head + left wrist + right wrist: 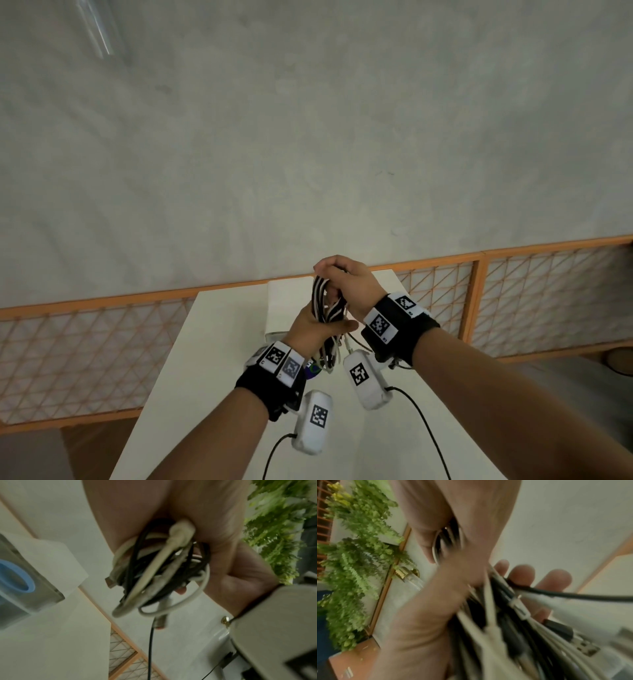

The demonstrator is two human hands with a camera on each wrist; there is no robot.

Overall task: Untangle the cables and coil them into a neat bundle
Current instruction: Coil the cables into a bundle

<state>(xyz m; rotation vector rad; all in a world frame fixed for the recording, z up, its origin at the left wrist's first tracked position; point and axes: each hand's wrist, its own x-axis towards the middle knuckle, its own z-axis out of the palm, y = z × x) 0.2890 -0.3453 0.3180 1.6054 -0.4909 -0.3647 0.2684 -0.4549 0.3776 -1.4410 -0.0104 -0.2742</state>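
Note:
A bundle of black and white cables [324, 301] hangs in long loops above the white table [212, 342]. My right hand [346, 279] grips the top of the loops in a fist. My left hand [313, 327] wraps around the middle of the bundle, thumb across the front. In the left wrist view the loops [159, 568] bunch out of my palm, with a metal plug [109, 581] sticking out on the left. In the right wrist view the cable strands [496, 615] run down from my fist, and the left hand's fingertips [522, 574] curl behind them. Loose cable ends dangle below the left hand.
A clear box holding a blue ring [17, 581] stands on the table beside a white block [287, 298]. An orange lattice fence [85, 342] runs behind the table against a grey wall. Green plants [354, 547] hang to one side.

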